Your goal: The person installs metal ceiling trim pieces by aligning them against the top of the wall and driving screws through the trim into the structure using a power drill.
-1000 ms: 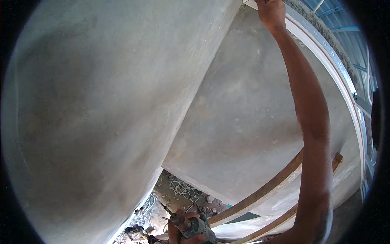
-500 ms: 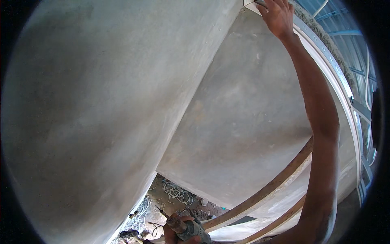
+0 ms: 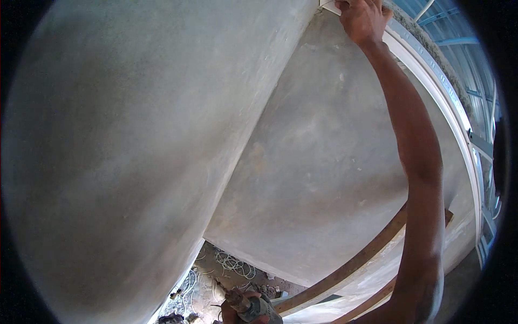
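Note:
My right hand [image 3: 366, 21] is raised to the top of the view, fingers curled at the end of the white trim strip [image 3: 329, 5] where two grey plastered walls [image 3: 140, 135] meet; what the fingers hold is hidden. Its arm crosses the right-hand wall [image 3: 302, 151]. At the bottom, my left hand [image 3: 232, 313] is closed round a grey power drill [image 3: 256, 308] with a thin bit pointing up and left. The drill is partly cut off by the lower edge.
Two curved-looking wooden planks [image 3: 350, 264] run diagonally below my right arm. Coiled white cable [image 3: 234, 264] and rubble lie on the ground far below. A long white trim [image 3: 456, 119], metal brackets [image 3: 480, 144] and blue corrugated roofing [image 3: 453, 27] line the right.
My right hand's fingers spread along the top edge half a second ago and are now more curled. The drill in my left hand sits lower in view, and the view has shifted slightly.

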`<state>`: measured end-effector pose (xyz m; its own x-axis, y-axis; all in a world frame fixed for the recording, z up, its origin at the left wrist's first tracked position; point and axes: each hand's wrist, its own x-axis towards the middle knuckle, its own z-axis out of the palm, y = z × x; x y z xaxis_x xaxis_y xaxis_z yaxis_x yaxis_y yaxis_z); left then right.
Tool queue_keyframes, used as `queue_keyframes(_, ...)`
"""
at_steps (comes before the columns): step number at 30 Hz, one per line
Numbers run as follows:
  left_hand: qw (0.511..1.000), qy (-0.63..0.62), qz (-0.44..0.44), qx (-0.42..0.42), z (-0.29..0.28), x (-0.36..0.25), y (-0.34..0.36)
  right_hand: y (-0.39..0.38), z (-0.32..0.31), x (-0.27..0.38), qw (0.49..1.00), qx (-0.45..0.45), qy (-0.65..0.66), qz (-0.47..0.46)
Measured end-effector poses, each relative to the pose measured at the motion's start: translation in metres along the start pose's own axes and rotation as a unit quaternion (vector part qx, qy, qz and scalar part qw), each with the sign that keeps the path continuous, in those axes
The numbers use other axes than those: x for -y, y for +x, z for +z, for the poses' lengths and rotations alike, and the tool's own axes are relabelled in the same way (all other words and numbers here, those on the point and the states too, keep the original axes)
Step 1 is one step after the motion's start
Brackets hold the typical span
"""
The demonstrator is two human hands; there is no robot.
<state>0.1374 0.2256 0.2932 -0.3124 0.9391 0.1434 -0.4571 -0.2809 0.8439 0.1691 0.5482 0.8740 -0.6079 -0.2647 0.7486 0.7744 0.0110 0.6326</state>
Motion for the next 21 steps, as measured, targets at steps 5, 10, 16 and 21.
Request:
queue_keyframes(5,1.0,-0.001,0.003,-0.004,0.002,0.002,-0.005,-0.013,0.016,-0.002,0.998,-0.066,-0.019,-0.01)
queue_keyframes(10,1.0,0.003,0.007,-0.008,0.002,0.0,-0.01,-0.018,0.02,-0.011,0.993,-0.075,0.095,-0.015)
queue_keyframes(16,1.0,0.01,0.014,-0.017,0.003,-0.001,-0.013,-0.029,0.007,-0.019,0.994,-0.079,0.029,-0.066)
queue_keyframes(21,0.999,0.012,0.03,-0.026,0.006,-0.003,-0.01,-0.019,0.004,-0.013,0.992,-0.094,0.031,-0.072)
